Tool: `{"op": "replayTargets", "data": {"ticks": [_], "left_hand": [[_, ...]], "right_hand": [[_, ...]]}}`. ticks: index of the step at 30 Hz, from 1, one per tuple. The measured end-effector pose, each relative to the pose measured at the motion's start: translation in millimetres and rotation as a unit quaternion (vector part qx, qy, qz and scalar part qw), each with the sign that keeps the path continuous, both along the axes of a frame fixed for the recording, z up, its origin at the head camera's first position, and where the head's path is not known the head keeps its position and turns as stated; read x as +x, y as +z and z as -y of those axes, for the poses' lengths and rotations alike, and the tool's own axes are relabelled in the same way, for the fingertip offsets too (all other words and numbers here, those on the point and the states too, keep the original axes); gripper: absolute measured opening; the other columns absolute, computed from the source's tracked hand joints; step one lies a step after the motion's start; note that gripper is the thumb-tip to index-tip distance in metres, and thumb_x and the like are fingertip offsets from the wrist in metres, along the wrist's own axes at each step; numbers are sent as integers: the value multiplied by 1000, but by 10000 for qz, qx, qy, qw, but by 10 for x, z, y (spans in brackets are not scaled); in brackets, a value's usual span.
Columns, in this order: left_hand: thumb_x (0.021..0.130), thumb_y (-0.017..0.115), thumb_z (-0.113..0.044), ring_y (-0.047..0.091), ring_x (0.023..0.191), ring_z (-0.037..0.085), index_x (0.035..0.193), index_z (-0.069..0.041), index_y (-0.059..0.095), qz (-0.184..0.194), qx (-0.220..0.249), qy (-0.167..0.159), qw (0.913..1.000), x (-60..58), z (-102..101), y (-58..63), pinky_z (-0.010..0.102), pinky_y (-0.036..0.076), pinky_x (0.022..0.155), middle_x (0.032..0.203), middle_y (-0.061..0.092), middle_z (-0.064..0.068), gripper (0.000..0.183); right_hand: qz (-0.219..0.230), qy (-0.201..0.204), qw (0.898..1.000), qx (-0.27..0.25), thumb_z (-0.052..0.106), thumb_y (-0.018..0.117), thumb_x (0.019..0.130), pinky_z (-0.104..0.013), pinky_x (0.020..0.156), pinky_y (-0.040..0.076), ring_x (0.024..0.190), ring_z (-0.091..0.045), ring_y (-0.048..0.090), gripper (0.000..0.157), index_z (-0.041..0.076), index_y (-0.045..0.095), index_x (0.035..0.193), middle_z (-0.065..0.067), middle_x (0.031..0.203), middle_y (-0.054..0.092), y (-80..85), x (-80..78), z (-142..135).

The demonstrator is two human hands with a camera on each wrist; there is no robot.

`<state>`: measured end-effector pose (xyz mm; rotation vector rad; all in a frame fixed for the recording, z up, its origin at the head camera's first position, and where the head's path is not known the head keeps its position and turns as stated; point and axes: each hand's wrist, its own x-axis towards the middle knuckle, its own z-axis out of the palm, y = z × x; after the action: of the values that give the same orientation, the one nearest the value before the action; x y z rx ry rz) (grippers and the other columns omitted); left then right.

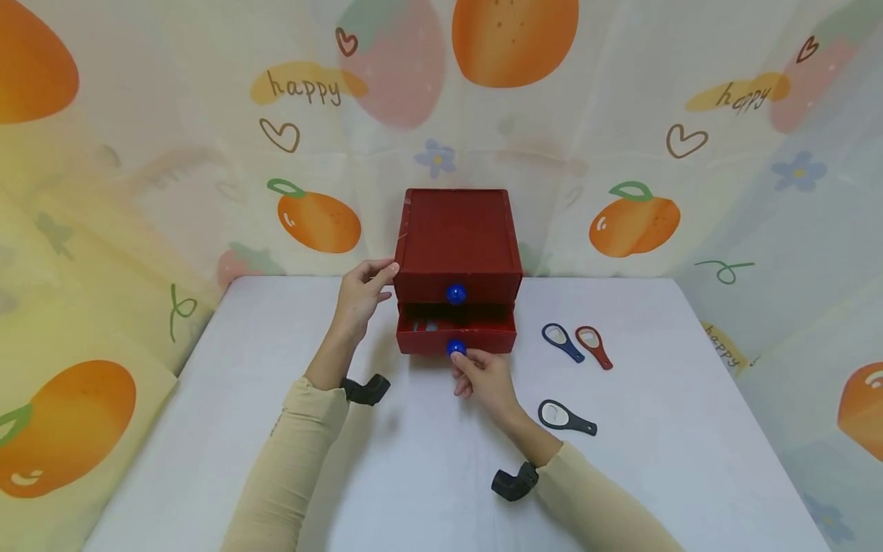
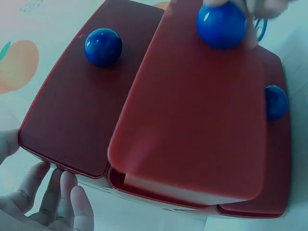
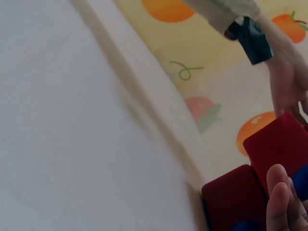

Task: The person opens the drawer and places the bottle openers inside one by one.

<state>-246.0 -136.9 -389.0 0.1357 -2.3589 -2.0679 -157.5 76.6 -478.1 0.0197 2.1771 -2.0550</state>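
Observation:
A red drawer cabinet (image 1: 455,230) with blue knobs stands at the back of the table. Its middle drawer (image 1: 476,343) is pulled partway out, and small pale and bluish items show inside. My right hand (image 1: 486,381) pinches that drawer's blue knob (image 1: 456,347) between thumb and fingers. At the cabinet's left side, my left hand (image 1: 360,295) touches it near the upper front corner, fingers (image 2: 63,197) spread along the side. The top drawer (image 2: 72,101) and the bottom drawer (image 2: 276,159) are closed; the head view hides the bottom one.
Right of the cabinet lie a blue magnifying glass (image 1: 562,342) and a red magnifying glass (image 1: 594,347). A black magnifying glass (image 1: 567,417) lies closer, beside my right forearm. A fruit-printed curtain (image 1: 207,153) hangs behind the white table (image 1: 676,460).

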Motion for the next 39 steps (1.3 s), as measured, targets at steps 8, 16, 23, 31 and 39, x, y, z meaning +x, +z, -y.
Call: {"op": "replayTargets", "data": {"ticks": [8, 16, 23, 31, 39], "left_hand": [[96, 61, -33, 58, 109, 22, 127, -8, 60, 64, -19, 50, 10000, -4, -7, -15, 39, 54, 97, 127, 60, 12, 41], [96, 61, -32, 59, 103, 18, 127, -6, 60, 70, 0, 72, 9999, -15, -19, -17, 41, 53, 97, 120, 61, 12, 40], [96, 61, -33, 58, 103, 16, 126, -8, 61, 41, -7, 140, 9999, -25, -1, -6, 39, 54, 97, 114, 61, 5, 39], [95, 62, -32, 58, 102, 16, 126, -5, 61, 0, 25, 149, 9999, -41, 10, 2, 40, 54, 97, 108, 60, 2, 41], [95, 62, -31, 58, 102, 17, 126, -5, 60, -4, 35, 103, 9999, -36, -2, -18, 42, 53, 98, 111, 61, 5, 40]], "right_hand": [[-19, 16, 10000, 55, 23, 60, 97, -19, 51, 53, 52, -12, 63, 34, -10, 66, 102, -32, 89, 65, 36, -282, 38], [-143, -135, 9993, 333, 24, 59, 98, -22, 47, 52, 48, -10, 62, 33, -7, 64, 87, -17, 75, 66, -9, -506, 48], [-153, -80, 9985, 516, 27, 60, 97, -24, 48, 52, 49, -12, 62, 36, -7, 65, 87, -23, 79, 66, 19, -545, 47], [-171, 327, 9936, 1067, 28, 65, 94, -30, 53, 54, 53, -19, 62, 36, -6, 69, 84, -18, 71, 66, 15, -567, -32], [277, 384, 9763, 2110, 30, 68, 91, -21, 47, 41, 50, -12, 52, 35, -2, 71, 77, -2, 54, 57, -245, -497, -118]]}}
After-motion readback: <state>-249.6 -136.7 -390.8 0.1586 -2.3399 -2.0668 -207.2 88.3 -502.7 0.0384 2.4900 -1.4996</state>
